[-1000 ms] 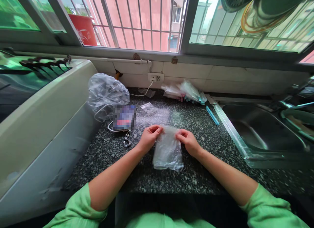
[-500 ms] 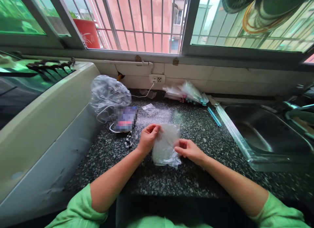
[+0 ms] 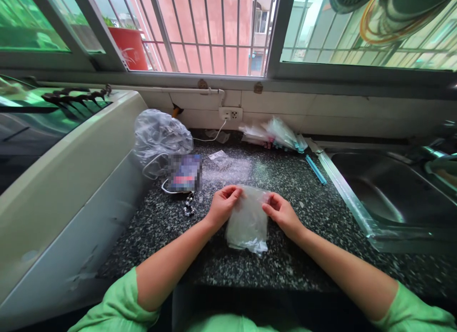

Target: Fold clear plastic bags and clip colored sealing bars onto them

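Note:
Clear plastic bags [image 3: 249, 220], seemingly a thin flat stack, hang between my two hands just above the dark speckled counter [image 3: 285, 265]. My left hand [image 3: 225, 203] pinches their upper left corner between thumb and fingers. At the upper right corner, my right hand [image 3: 282, 211] pinches the edge the same way. The lower end is crumpled and shiny. How many layers there are, I cannot tell.
A phone [image 3: 184, 173] with a white cable and a bead strand [image 3: 188, 206] lie left. Behind stands a puffed plastic bag [image 3: 162, 137]. Clear bags with coloured clips [image 3: 280, 133] lie at the back. A blue strip [image 3: 316, 169] lies beside the sink [image 3: 378, 189].
My right hand slid down the bags' right edge, then went back up to the upper right corner. My left hand kept its pinch. The view shifted slightly.

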Available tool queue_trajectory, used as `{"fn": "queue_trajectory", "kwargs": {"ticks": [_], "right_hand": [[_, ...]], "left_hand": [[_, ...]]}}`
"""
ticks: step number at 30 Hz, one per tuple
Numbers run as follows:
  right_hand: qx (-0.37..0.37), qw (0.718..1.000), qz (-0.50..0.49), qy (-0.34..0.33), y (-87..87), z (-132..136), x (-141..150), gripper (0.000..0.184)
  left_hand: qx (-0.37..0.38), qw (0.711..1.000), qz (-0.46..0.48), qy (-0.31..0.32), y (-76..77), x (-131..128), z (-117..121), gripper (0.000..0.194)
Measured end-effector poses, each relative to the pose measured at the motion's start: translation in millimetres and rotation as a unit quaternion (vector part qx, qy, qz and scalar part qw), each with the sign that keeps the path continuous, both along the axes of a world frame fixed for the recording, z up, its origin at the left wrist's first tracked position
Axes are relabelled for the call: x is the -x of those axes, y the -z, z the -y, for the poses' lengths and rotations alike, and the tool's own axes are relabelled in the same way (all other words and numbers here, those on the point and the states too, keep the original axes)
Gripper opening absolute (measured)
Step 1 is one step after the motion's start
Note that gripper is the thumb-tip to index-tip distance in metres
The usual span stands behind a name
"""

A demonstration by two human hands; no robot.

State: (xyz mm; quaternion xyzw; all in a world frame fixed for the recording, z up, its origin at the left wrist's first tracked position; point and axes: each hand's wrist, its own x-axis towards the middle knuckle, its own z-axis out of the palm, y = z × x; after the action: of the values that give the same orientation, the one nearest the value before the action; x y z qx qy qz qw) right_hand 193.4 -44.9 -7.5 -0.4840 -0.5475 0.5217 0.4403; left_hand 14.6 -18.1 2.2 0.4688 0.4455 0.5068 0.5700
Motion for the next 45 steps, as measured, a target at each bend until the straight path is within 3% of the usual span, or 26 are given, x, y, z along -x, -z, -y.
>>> {"fn": "queue_trajectory", "kwargs": {"ticks": [9, 13, 16, 19, 23, 25, 27, 31, 39, 42, 45], "right_hand": [[-0.064, 0.996, 0.021, 0.059, 7.6, -10, -6, 0.03], [-0.094, 0.992, 0.073, 0.04, 11.9, -18, -9, 0.029], [-0.145, 0.975, 0.147, 0.081, 7.7, -38, -32, 0.029], [-0.172, 0.919, 0.288, 0.206, -1.7, -62, -79, 0.028], [-0.084, 0.805, 0.473, 0.347, -12.5, -79, -139, 0.027], [-0.017, 0.773, 0.514, 0.371, -15.4, -80, -153, 0.033], [0.038, 0.758, 0.539, 0.365, -15.9, -79, -156, 0.04], [0.076, 0.736, 0.583, 0.336, -12.9, -80, -150, 0.04], [0.085, 0.728, 0.584, 0.349, -16.1, -78, -154, 0.03], [0.02, 0.742, 0.559, 0.369, -17.7, -75, -148, 0.029], [-0.089, 0.774, 0.522, 0.347, -17.0, -71, -131, 0.028]], "left_hand": [[0.043, 0.995, -0.04, 0.085, 5.4, 0, -1, 0.033], [0.052, 0.994, -0.052, 0.08, 7.1, 1, -2, 0.031], [0.048, 0.995, -0.049, 0.066, 6.7, 2, -3, 0.03], [0.051, 0.996, -0.039, 0.06, 6.6, 3, -3, 0.03], [0.053, 0.996, -0.011, 0.064, 5.5, 4, -4, 0.03], [0.055, 0.996, 0.001, 0.068, 3.8, 3, -3, 0.03], [0.056, 0.996, 0.012, 0.069, 1.7, 3, -3, 0.031], [0.059, 0.995, 0.031, 0.071, -0.1, 2, -3, 0.032], [0.094, 0.991, 0.057, 0.078, -0.5, 4, -5, 0.029], [0.117, 0.987, 0.079, 0.079, -0.1, 4, -6, 0.028], [0.135, 0.984, 0.091, 0.078, -0.1, 3, -6, 0.029]]}}
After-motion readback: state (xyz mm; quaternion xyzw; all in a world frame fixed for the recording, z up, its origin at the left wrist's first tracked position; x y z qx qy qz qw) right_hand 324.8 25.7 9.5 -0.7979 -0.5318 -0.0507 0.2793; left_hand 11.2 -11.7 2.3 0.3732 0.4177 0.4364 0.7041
